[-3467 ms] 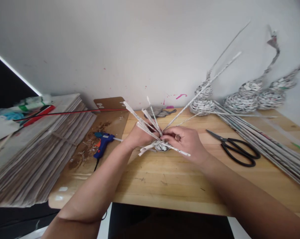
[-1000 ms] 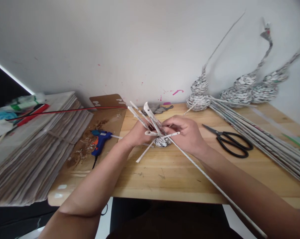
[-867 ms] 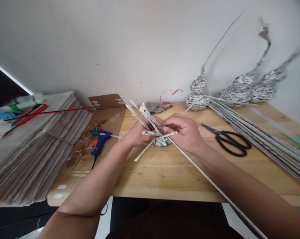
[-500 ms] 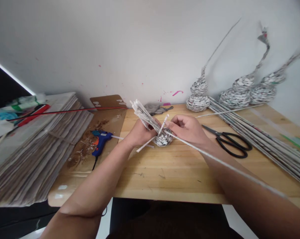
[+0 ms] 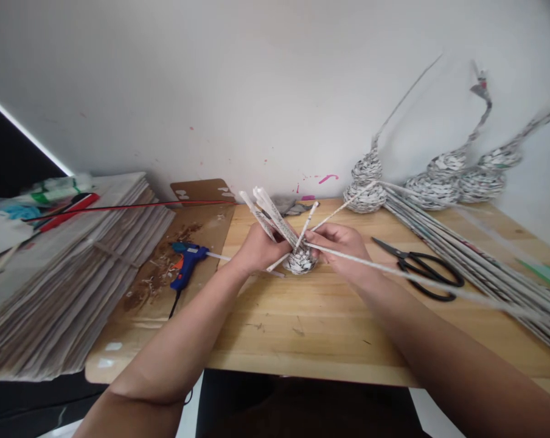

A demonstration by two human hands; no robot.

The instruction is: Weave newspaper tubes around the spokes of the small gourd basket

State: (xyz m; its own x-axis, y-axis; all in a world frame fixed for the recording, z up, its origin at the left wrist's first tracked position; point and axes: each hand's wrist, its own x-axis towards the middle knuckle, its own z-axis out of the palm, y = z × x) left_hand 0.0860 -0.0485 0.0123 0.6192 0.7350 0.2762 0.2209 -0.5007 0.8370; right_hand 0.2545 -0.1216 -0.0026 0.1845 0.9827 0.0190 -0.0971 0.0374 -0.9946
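A small ball woven from rolled newspaper (image 5: 300,261) rests on the wooden table between my hands, with several paper tubes (image 5: 275,213) fanning up out of it. My left hand (image 5: 264,248) is closed around the lower part of these tubes, at the ball's left side. At the ball's upper right, the thumb and fingers of my right hand (image 5: 341,248) pinch a paper strand where it meets the weave. One long paper strand (image 5: 393,269) crosses over my right wrist towards the lower right. Another strand (image 5: 339,212) runs up and back to the right, behind my right hand.
Black-handled scissors (image 5: 425,274) lie right of my hand, beside a bundle of long paper tubes (image 5: 471,261). Woven gourd shapes (image 5: 366,182) stand along the wall. Left are a blue glue gun (image 5: 186,264) on cardboard and a tall newspaper stack (image 5: 83,274).
The strand behind my right hand has swung up, crossing in front of the nearest gourd shape. One short tube end now points more upright. The whole view has shifted slightly.
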